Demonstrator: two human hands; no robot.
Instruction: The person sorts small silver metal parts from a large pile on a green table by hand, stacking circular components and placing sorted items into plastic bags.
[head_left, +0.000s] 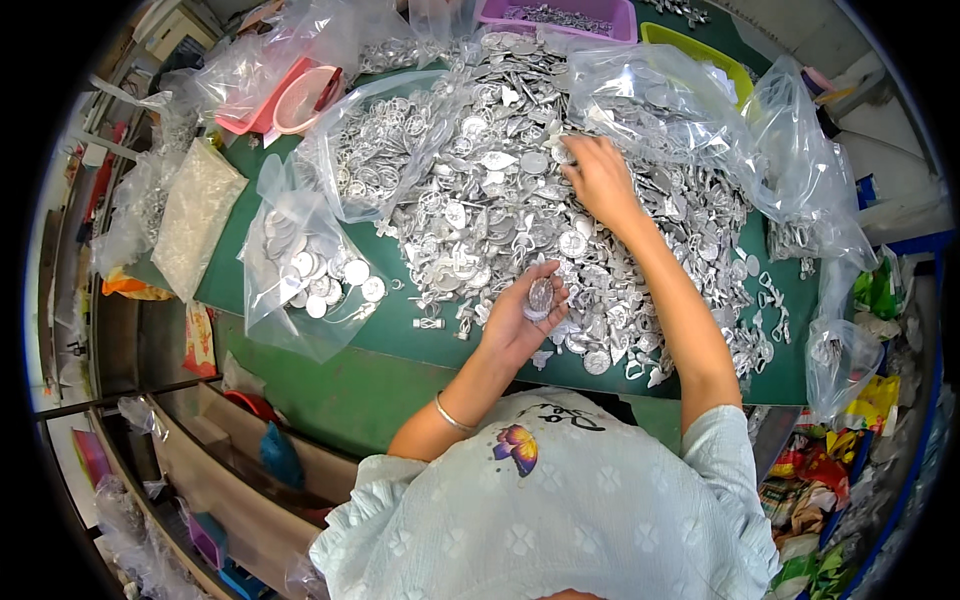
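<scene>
A large heap of silvery metal charms [480, 210], among them discs, leaf shapes and clasp-like pieces, spreads over the green table. My left hand [522, 318] is palm up at the heap's near edge. Its fingers curl round a few round metal discs [540, 294]. Farther off and to the right, my right hand [602, 185] reaches onto the heap, palm down. Its thumb and fingertips close about a small round metal piece [562, 153], partly hidden by the fingers.
Clear plastic bags of metal pieces lie left [300, 270] and right [660, 95]. A purple tray [625, 20], a green tray [690, 45] and a pink basket [300, 100] stand at the back. The green table [385, 345] ends before me; an open drawer [230, 440] is lower left.
</scene>
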